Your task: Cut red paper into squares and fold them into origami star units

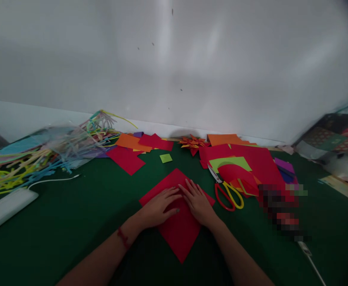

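Observation:
A red square sheet of paper (176, 234) lies corner-on on the green tabletop (81, 214) in front of me. My left hand (159, 206) rests flat on its middle, fingers stretched toward the right. My right hand (197, 201) lies flat beside it on the same sheet, fingers spread and pointing away from me. The fingertips of the two hands nearly meet near the sheet's centre. Neither hand grips anything.
Red-and-yellow scissors (227, 192) lie just right of the sheet. Red, orange and green papers (239, 159) pile at the back right, a folded paper star (193, 143) by the wall. Coloured strips in plastic (42, 153) and a white power strip (3, 208) sit left.

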A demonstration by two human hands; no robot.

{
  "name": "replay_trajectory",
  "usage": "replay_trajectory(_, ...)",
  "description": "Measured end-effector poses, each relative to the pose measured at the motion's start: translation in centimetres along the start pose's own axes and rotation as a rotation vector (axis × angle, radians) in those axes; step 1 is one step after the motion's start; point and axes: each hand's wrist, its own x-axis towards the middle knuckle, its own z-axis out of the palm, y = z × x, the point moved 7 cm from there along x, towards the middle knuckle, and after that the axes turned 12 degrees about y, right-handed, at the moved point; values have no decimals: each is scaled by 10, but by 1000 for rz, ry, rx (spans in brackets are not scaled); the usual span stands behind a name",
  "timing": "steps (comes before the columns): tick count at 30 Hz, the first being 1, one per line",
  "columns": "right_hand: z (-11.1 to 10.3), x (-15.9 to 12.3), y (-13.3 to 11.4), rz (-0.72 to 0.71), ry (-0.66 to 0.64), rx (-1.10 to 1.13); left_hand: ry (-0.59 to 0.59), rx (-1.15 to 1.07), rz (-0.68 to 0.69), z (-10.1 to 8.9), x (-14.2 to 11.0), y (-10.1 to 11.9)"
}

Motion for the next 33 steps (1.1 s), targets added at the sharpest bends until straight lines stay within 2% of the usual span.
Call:
replay_trajectory(6,1,1,15,89,-5,145,-150,7,124,-15,-31,-1)
replay_trajectory(10,-1,0,21,141,-11,292,-139,9,141,-23,-36,-6)
replay_trajectory(13,-11,-2,28,222,38,475,-140,66,178,-22,-35,-7)
replay_trajectory(17,-29,-6,38,284,123,673,-59,124,283,-22,-38,-1)
replay_trajectory(22,-34,-7,42,296,162,721,73,164,383,-28,-50,4)
replay_trajectory(25,-37,-9,38,256,180,708,163,112,324,-34,-55,-4)
replay_trajectory(29,-50,-17,33,187,205,722,286,42,159,-42,-55,-18)
replay_trajectory(33,-55,-27,39,279,181,671,244,14,-130,-39,-46,-37)
